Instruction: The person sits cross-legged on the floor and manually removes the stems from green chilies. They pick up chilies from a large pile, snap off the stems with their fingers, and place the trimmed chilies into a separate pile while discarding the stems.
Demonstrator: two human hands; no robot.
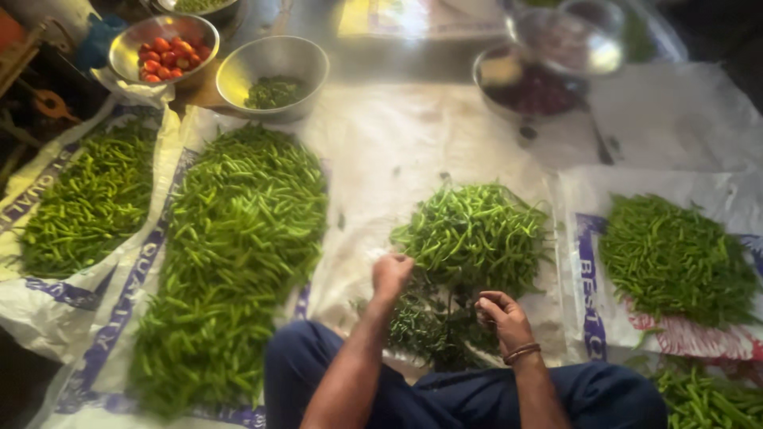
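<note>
Hands (391, 274) over chillies (469, 234); bowl (163, 48) holds tomatoes (171, 56).

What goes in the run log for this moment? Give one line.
left hand closed, at the chilli pile | right hand curled, fingers pinched, contents unclear | person seated | steel bowl of tomatoes far left

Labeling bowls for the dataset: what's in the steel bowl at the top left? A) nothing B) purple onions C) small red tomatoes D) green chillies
C: the steel bowl at the top left holds small red tomatoes; the steel bowl beside it holds green bits.
</note>
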